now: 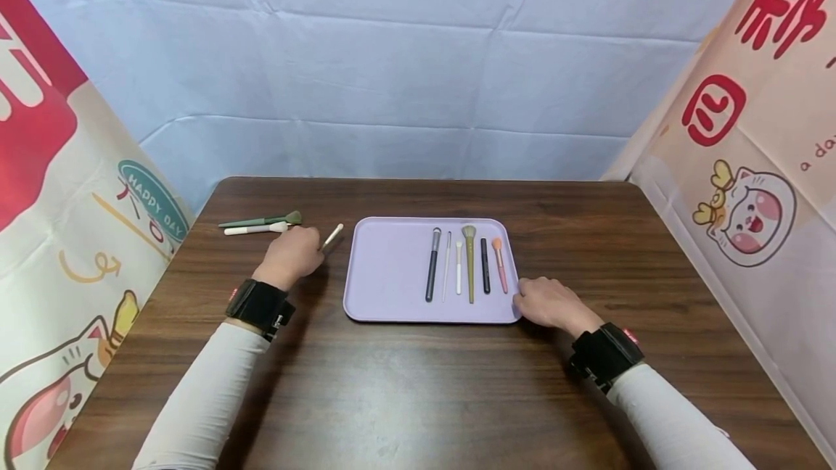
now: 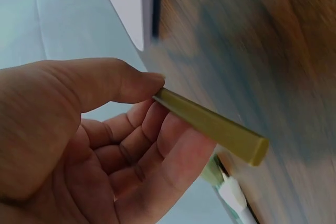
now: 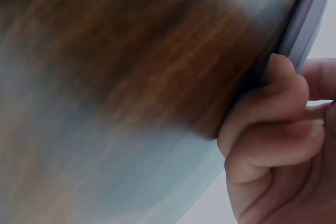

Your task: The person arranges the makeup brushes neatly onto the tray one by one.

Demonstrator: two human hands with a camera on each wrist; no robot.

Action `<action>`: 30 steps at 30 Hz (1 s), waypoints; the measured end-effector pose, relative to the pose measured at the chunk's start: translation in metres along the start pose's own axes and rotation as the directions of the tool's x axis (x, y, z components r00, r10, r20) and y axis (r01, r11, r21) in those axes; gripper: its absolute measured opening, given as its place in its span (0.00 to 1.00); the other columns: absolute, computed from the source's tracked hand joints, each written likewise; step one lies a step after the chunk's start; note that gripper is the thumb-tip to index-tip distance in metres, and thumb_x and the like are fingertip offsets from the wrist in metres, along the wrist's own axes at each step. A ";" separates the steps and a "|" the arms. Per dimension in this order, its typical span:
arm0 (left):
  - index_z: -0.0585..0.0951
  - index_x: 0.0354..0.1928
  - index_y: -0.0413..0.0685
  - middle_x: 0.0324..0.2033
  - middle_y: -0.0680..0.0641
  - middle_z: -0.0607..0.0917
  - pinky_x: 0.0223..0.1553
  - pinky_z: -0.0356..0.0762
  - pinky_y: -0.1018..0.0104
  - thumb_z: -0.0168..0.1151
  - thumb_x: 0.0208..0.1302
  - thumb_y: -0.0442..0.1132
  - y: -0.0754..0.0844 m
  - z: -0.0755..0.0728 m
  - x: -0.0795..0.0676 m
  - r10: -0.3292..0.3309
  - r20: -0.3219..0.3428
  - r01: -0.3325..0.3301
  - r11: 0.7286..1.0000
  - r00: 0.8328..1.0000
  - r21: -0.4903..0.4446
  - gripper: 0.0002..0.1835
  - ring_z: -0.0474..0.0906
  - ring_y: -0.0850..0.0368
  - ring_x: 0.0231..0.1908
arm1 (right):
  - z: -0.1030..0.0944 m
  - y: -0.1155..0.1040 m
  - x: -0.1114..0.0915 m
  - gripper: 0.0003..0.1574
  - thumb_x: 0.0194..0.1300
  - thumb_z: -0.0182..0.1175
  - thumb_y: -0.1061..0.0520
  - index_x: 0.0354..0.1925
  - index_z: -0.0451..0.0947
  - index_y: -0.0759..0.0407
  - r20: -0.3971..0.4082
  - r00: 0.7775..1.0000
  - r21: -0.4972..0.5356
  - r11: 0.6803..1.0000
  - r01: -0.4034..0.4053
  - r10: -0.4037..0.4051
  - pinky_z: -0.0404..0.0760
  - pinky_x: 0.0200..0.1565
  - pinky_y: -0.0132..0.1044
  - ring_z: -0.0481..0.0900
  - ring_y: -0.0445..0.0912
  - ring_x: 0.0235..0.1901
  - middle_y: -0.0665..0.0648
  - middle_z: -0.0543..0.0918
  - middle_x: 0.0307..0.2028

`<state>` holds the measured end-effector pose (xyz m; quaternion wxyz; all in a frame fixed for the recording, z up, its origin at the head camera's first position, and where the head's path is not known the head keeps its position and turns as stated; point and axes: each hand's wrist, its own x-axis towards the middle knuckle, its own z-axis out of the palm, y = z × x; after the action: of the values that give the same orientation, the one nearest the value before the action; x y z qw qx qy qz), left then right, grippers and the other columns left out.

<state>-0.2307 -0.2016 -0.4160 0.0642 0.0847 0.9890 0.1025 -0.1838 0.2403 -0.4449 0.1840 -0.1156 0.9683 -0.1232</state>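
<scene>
My left hand [image 1: 294,256] pinches a makeup brush [image 1: 332,236] between thumb and fingers, to the left of the lilac tray. In the left wrist view the brush's olive-green handle [image 2: 212,124] sticks out past the fingertips. My right hand [image 1: 548,302] grips the near right corner of the tray [image 1: 385,267], fingers curled at its rim [image 3: 304,30]. Lying side by side on the tray's right half are several makeup brushes, among them a black one [image 1: 432,267], an olive one [image 1: 470,267] and a pink one [image 1: 500,267].
Left of the tray, beside my left hand, lie a green brush [image 1: 261,223] and a white-handled brush [image 1: 255,229]. Everything stands on a dark wooden table [image 1: 405,383]. A pale cloth [image 1: 392,78] hangs behind it, with printed cloths at both sides.
</scene>
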 end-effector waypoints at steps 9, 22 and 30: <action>0.78 0.27 0.41 0.24 0.43 0.81 0.27 0.76 0.49 0.60 0.64 0.34 0.017 0.000 0.002 -0.043 -0.025 0.042 0.999 0.999 -0.034 0.07 0.78 0.46 0.24 | 0.000 0.000 0.000 0.12 0.71 0.51 0.55 0.36 0.78 0.61 -0.007 1.000 0.003 1.000 0.005 -0.005 0.67 0.27 0.39 0.72 0.48 0.24 0.55 0.74 0.24; 0.75 0.21 0.44 0.21 0.44 0.78 0.26 0.71 0.55 0.57 0.66 0.32 0.037 0.000 0.001 -0.062 0.020 0.064 0.996 0.998 -0.063 0.13 0.73 0.48 0.22 | 0.001 0.000 -0.001 0.12 0.70 0.51 0.56 0.35 0.78 0.61 -0.008 1.000 -0.001 1.000 0.003 -0.003 0.67 0.27 0.39 0.72 0.48 0.24 0.55 0.74 0.24; 0.71 0.17 0.48 0.19 0.46 0.75 0.28 0.71 0.57 0.56 0.66 0.34 0.047 0.001 0.005 -0.067 0.033 0.069 0.996 0.997 -0.055 0.17 0.73 0.49 0.23 | 0.000 0.000 -0.002 0.12 0.70 0.51 0.56 0.35 0.78 0.61 -0.011 1.000 0.007 1.000 0.010 -0.010 0.67 0.26 0.39 0.72 0.48 0.24 0.54 0.74 0.24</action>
<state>-0.2279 -0.1549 -0.4076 0.0854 0.0509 0.9870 0.1265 -0.1822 0.2405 -0.4444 0.1782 -0.1192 0.9683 -0.1282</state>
